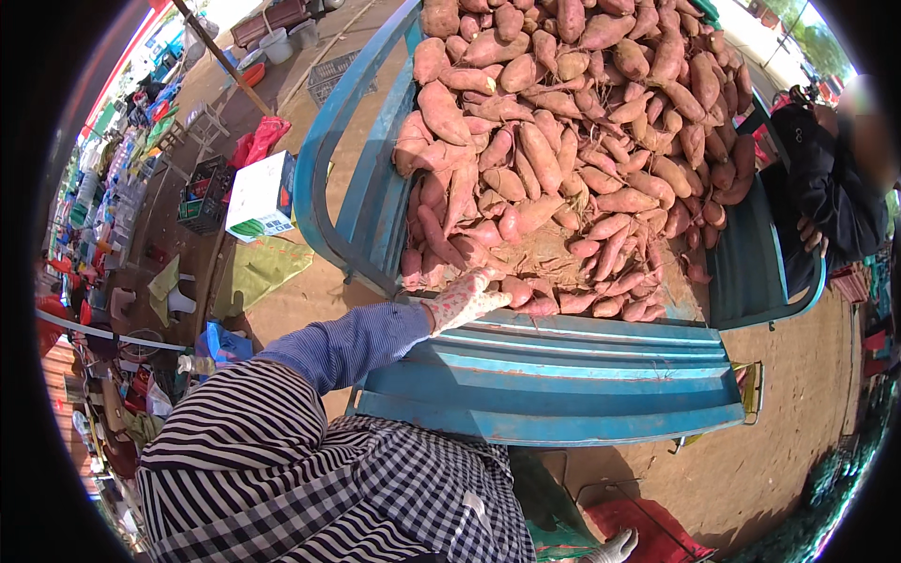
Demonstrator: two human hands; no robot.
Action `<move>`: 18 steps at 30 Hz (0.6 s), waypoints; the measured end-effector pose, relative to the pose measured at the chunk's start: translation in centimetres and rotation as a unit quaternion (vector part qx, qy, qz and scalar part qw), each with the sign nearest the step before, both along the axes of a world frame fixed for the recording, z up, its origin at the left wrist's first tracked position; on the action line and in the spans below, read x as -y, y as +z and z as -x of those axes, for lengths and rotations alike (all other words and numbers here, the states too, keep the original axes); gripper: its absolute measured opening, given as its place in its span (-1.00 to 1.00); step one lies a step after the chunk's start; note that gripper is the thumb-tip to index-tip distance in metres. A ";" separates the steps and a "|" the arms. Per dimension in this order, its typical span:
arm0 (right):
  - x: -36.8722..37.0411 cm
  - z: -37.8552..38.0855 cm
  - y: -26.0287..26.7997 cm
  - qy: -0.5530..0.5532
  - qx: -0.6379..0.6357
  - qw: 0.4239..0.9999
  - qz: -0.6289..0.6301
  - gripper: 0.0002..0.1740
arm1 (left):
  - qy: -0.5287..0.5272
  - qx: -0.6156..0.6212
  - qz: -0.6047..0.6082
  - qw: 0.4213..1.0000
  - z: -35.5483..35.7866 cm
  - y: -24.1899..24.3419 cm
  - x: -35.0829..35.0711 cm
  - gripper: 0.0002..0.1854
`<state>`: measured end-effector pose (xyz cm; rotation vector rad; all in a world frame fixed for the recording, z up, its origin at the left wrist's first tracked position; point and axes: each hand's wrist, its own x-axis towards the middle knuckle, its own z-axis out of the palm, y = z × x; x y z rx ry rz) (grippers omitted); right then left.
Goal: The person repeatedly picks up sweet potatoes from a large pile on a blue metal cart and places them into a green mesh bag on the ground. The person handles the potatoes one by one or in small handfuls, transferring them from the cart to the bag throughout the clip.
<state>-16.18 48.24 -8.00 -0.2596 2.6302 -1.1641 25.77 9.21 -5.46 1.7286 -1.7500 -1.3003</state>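
My left hand [467, 302], in a white glove with a red pattern, reaches over the lowered blue metal tailgate [556, 390]. Its thumb and fingers are spread at the near edge of a large heap of sweet potatoes [542, 155], touching or just above them. A small sweet potato [517, 290] lies right by the thumb. At the bottom edge, my right hand [618, 547] shows in part, in a pale glove, beside a red bag [644, 528]. Whether it holds anything is hidden. The heap fills most of the blue truck bed, with a bare brown patch [538, 253] near the tailgate.
Blue side rails [320, 141] flank the bed. A person in dark clothes [827, 169] stands at the right rail. To the left are a white carton [260, 197], a yellow-green sack [264, 274] and plastic crates [204, 197]. Green netting [552, 538] hangs below the tailgate.
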 end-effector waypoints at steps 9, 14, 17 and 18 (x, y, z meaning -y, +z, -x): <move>46.7 -10.2 -4.4 0.504 0.335 0.785 0.131 -0.61 | 0.312 -0.036 0.020 0.949 4.8 0.8 23.9 0.03; 61.9 -20.3 -9.5 0.395 0.514 0.757 -0.086 -0.36 | 0.355 0.139 -0.079 0.921 6.9 0.2 30.9 0.01; 65.0 -25.4 -11.9 0.230 0.585 0.778 -0.015 -0.30 | 0.345 0.156 -0.044 0.925 5.9 -0.8 31.2 0.04; 64.9 -25.1 -13.7 0.241 0.616 0.749 0.049 -0.31 | 0.348 0.134 -0.045 0.927 5.8 -1.2 31.3 0.05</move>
